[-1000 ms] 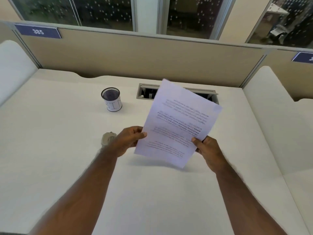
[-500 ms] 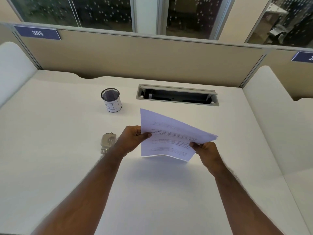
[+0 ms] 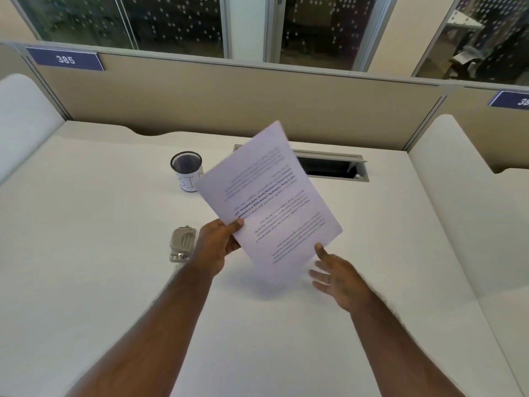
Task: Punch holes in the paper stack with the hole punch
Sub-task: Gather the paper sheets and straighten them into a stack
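Note:
A printed paper stack (image 3: 269, 202) is held up above the white desk (image 3: 86, 253), tilted, its text upside down to me. My left hand (image 3: 214, 247) pinches its lower left edge between thumb and fingers. Just below the stack's lower right corner my right hand (image 3: 335, 273) is spread open, its thumb tip near the paper's edge, holding nothing. A small grey metal hole punch (image 3: 182, 243) lies on the desk just left of my left wrist, untouched.
A black mesh cup (image 3: 187, 170) with a white label stands behind the punch. A grey cable slot (image 3: 332, 167) is set in the desk at the back. Beige partitions close off the back, and white dividers (image 3: 446, 179) flank both sides.
The stack has swung up from nearly flat to upright and tilted. My right hand has let go of it and opened; my left hand still holds it.

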